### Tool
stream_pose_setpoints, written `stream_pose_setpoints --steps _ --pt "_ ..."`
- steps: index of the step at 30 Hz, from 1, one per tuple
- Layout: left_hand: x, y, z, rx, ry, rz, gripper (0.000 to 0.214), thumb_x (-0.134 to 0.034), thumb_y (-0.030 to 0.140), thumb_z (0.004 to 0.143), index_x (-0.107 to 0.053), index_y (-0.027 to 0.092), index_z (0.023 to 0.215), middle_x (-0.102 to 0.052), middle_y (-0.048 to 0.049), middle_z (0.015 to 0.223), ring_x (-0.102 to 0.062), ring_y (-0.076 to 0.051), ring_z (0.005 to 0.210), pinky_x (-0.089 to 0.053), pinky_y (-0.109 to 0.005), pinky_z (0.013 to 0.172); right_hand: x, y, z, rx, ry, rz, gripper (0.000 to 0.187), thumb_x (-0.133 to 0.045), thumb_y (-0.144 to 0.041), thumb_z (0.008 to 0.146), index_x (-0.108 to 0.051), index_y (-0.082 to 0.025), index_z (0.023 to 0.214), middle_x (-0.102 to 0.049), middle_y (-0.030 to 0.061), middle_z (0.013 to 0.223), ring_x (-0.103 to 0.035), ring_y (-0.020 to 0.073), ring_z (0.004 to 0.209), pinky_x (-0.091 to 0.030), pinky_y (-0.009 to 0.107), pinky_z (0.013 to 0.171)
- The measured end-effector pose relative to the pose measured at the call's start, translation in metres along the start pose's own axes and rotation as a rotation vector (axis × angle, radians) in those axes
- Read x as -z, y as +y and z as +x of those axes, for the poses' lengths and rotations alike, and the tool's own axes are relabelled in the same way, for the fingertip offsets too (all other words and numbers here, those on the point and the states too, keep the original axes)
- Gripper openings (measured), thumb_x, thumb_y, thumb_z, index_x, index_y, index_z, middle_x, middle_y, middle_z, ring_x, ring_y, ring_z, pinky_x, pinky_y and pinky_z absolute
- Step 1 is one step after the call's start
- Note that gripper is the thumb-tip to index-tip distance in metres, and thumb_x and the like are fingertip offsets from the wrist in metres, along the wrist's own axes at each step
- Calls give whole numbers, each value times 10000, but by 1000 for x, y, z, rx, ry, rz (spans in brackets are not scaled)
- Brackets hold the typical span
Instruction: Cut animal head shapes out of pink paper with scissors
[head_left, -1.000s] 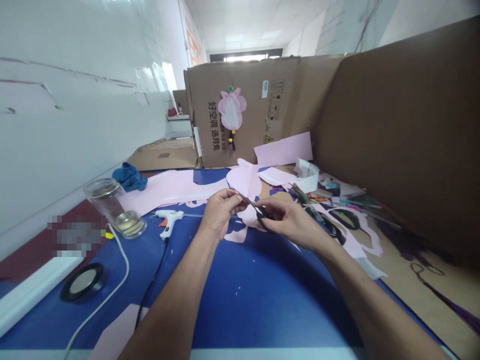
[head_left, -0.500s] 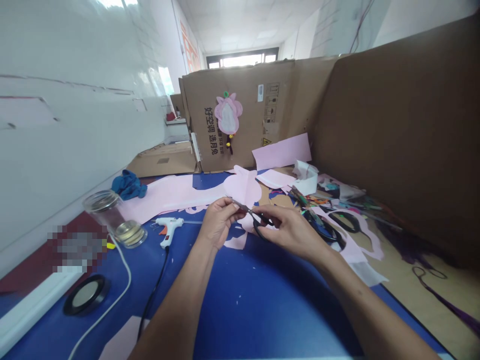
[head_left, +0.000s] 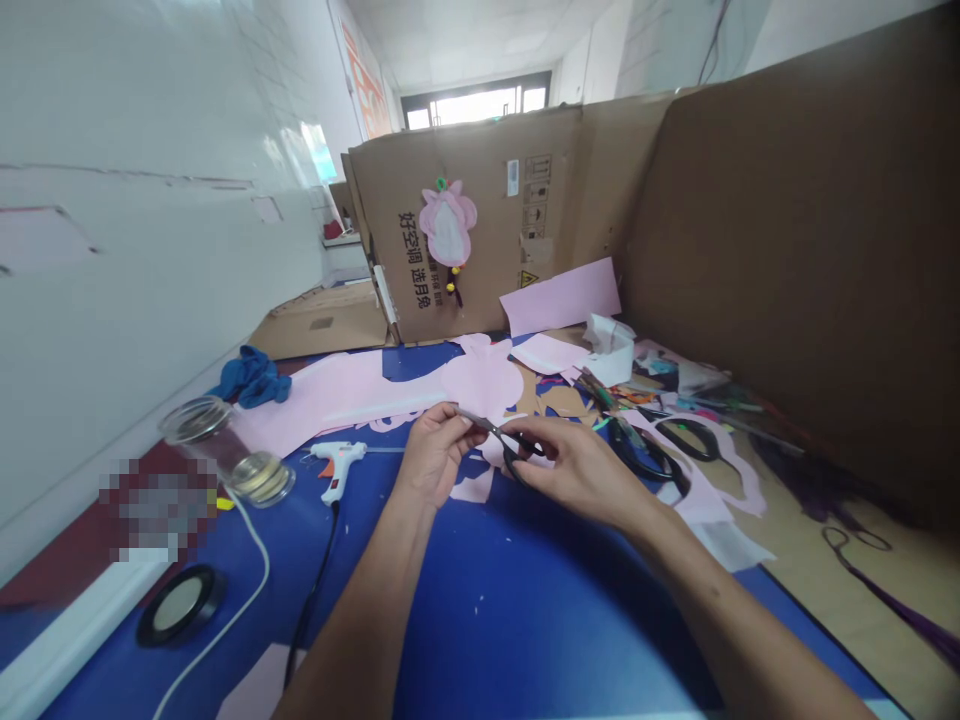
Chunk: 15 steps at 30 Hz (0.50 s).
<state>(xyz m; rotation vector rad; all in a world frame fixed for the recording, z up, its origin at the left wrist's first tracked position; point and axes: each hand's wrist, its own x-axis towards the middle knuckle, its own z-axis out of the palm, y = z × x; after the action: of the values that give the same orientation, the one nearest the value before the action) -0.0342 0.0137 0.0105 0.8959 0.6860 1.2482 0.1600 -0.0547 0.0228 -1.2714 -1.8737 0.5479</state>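
Black-handled scissors (head_left: 514, 466) are in my right hand (head_left: 577, 465), fingers around the handle loops. Their blades point left and reach the fingertips of my left hand (head_left: 439, 450), which is closed in a pinch. Whatever those fingers hold is too small or hidden to make out. Just beyond both hands lies a flower-shaped pink sheet (head_left: 484, 375), and a small pink scrap (head_left: 472, 488) rests on the blue tabletop (head_left: 480, 600) below them.
To the left are a white glue gun (head_left: 343, 470), a glass jar (head_left: 217, 445), a black tape roll (head_left: 180, 605) and a blue cloth (head_left: 253, 377). Scraps and more scissors (head_left: 645, 450) crowd the right. A cardboard box (head_left: 487, 220) with a pink ornament (head_left: 448, 225) stands behind.
The view has shifted slightly. Both hands stay almost in the same place, with the scissor blades still at my left fingertips.
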Motion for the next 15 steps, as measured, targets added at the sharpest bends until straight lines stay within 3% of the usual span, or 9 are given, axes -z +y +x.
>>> stream_pose_setpoints --steps 15 --pt "-2 -7 2 -23 33 -32 288 -929 230 611 -690 149 749 -735 -35 771 -682 -145 715 -575 -286 723 -3 2 0 -11 22 15 343 -712 -226 872 -771 -299 1202 -768 1 961 -686 197 847 -502 297 772"
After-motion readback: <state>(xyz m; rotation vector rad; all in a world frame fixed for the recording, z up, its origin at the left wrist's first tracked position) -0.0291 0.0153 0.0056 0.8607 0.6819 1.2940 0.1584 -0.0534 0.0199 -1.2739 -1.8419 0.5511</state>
